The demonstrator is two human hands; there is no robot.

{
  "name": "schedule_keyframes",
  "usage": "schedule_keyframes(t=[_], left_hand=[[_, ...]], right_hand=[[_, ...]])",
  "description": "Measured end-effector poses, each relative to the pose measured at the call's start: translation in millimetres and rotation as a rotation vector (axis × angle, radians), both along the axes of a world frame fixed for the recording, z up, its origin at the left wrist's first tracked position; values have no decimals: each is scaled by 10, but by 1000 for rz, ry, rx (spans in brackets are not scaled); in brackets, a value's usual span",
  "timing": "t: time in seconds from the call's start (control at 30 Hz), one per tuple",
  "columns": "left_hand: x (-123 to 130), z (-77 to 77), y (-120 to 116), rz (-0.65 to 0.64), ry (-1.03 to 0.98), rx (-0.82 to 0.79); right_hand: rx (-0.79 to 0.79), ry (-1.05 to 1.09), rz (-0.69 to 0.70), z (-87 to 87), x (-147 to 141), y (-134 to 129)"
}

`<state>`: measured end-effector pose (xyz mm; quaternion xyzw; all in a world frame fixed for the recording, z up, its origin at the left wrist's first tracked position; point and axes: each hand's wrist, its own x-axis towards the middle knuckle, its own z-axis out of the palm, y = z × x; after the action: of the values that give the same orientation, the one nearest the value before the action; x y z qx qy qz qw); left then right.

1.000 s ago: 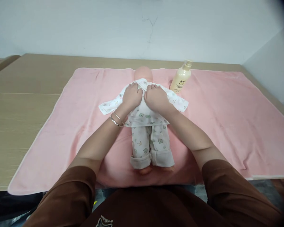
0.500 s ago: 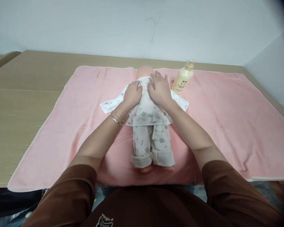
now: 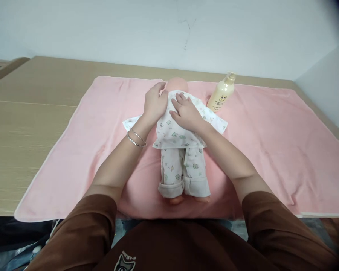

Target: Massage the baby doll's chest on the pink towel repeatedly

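We've got the blanket on the table, table showing left of it and behind it. Wall behind the table. Doll on the blanket, roughly mid-width: head at the far end, feet at the near end, close to our side. Top on the doll's upper body, trousers on its legs, before the top's hem. One sleeve lies out left, the other out right. Bottle on the blanket, right of the head, near the far edge, just behind the right-side sleeve.
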<state>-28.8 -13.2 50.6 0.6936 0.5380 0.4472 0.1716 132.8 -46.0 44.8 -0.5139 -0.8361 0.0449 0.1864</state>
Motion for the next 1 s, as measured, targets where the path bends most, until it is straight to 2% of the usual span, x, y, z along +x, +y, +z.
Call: schedule_keyframes(t=[0.13,0.23,0.37,0.53,0.73,0.8,0.87,0.93,1.0], left_hand=[[13,59,-65,-6,-21,21],[45,36,-76,5,-22,11],[91,-30,-66,33,30,-40],[136,31,-145,14,61,-16],[228,245,-316,-28,22,36],[208,340,-506,-49,27,20],[96,459,-837,-93,75,42],[-114,591,-1298,-135,184,112],[-388,684,-1824,-96,291,159]], right_hand=[[77,85,-44,31,4,-24],[97,61,-83,40,1,-39],[42,-37,-49,57,-33,-86],[157,44,-56,140,-62,-142],[51,-20,-137,-101,-113,-19],[64,-12,-120,-178,-110,24],[102,-15,-87,-227,-91,40],[144,-27,-54,-267,-60,53],[178,-53,-70,-315,-22,100]])
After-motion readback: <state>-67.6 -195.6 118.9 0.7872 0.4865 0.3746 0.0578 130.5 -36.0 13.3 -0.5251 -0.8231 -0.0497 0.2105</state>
